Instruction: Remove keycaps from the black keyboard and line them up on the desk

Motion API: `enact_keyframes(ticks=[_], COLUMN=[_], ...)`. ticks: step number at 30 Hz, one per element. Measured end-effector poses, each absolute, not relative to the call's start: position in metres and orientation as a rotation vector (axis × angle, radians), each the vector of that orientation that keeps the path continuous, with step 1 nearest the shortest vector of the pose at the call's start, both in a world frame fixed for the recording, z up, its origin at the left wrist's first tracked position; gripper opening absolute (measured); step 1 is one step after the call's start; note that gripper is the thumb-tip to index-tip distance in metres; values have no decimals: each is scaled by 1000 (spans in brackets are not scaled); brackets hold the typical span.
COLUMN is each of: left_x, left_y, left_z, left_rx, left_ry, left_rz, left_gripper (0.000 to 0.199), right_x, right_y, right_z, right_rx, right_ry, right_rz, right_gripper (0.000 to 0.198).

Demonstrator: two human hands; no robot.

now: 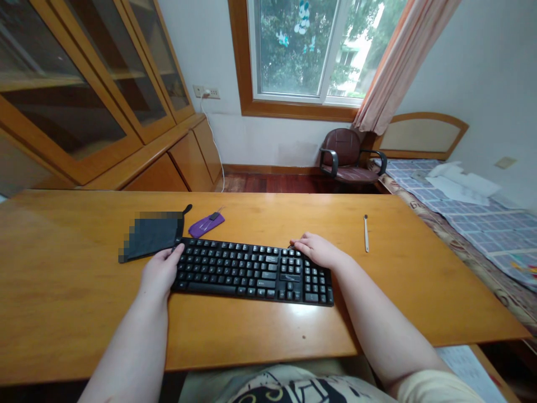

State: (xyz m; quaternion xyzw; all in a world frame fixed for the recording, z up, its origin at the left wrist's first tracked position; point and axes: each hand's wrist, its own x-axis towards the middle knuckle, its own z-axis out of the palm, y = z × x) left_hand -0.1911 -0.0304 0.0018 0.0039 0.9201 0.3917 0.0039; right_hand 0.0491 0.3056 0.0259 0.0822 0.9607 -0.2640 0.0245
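Note:
A black keyboard (251, 271) lies across the wooden table, its keys facing up and its right end slightly nearer me. My left hand (160, 272) grips its left end, thumb on top near the corner and the other fingers hidden. Over the back edge at the right, my right hand (315, 249) is closed on the keyboard with its fingers pointing left. A bit of dark cable shows at those fingertips. Just behind my left hand is a dark pouch (153, 238) with a wrist loop, partly blurred out. Beside it sits a small purple item (206, 225) with a dark piece on top.
A thin light-coloured stick (366, 234) lies on the table (268, 336) to the right. Beyond the table's far edge are a brown armchair (344, 151), a bed (474, 207) and a glass-fronted cabinet (138, 134). A white cord hangs from the wall socket (206, 91).

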Motion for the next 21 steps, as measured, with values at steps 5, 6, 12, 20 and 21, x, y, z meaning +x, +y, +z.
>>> enact_keyframes(ticks=[5, 6, 12, 20, 21], left_x=[-201, -202, -198, -188, -184], left_y=[-34, -35, -40, -26, -21], left_z=[-8, -9, -13, -11, -10], left_rx=[-3, 15, 74, -1, 6], left_ry=[2844, 2850, 2788, 2157, 2099], left_rz=[1188, 1204, 1427, 1953, 1979], left_gripper=[44, 42, 36, 44, 46], right_x=[48, 52, 113, 135, 129], right_y=[307, 309, 300, 259, 269], right_z=[27, 31, 64, 19, 15], right_rx=[256, 324, 1092, 1225, 1238], right_ry=[2991, 3012, 2824, 2828, 2831], right_rz=[-869, -896, -861, -1313, -1361], right_gripper=[47, 46, 50, 78, 76])
